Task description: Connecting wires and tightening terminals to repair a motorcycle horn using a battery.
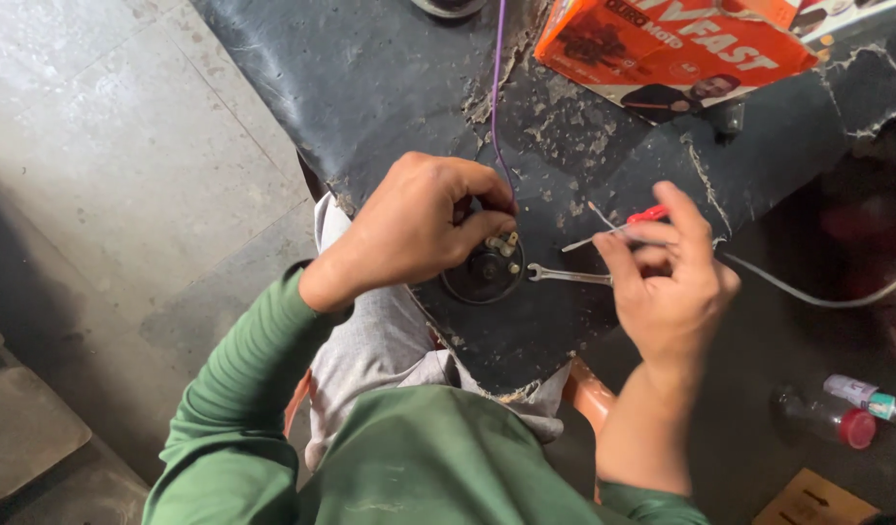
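My left hand grips a small round black part with metal terminals, resting on a worn black table. A purple wire runs from the far edge down to that part, under my fingers. My right hand holds a slim screwdriver with a red handle, its metal tip pointing left toward the part. A small open-end spanner lies on the table between my hands, its right end hidden beneath my right fingers.
An orange cardboard box lies at the table's far right. A grey cable trails off to the right. On the floor at right lie a plastic bottle with a red cap and a piece of cardboard. Concrete floor is at left.
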